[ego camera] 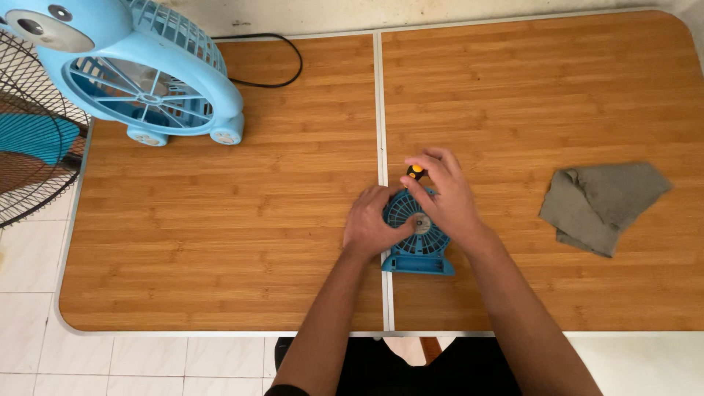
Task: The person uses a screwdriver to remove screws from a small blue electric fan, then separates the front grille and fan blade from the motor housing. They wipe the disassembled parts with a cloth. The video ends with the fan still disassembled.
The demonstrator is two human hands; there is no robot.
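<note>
1. There's a small blue desk fan (418, 246) lying flat on its back at the middle of a wooden folding table (220, 242), right over the table's metal centre seam (379, 110) and close to the near edge.
2. The fan looks like light blue plastic: a round slatted front grille with a silvery hub in the centre, plus a boxy base sticking out at 6 o'clock.
3. Left hand (370, 224) is curled against the 9 o'clock side of the grille, thumb on the front, gripping the housing.
4. Right hand (444, 198) lies over the 1 to 3 o'clock part of the grille, fingers bent around a tool with a black and orange handle (416, 172). The handle's end pokes out at 12 o'clock of the fan.
5. Off at 3 o'clock, well apart, there's a crumpled grey cloth (601, 202).
6. At about 10 o'clock, the far left corner has a bigger blue fan (158, 81) shaped like a cartoon animal, with a black cord (282, 70) behind it.
</note>
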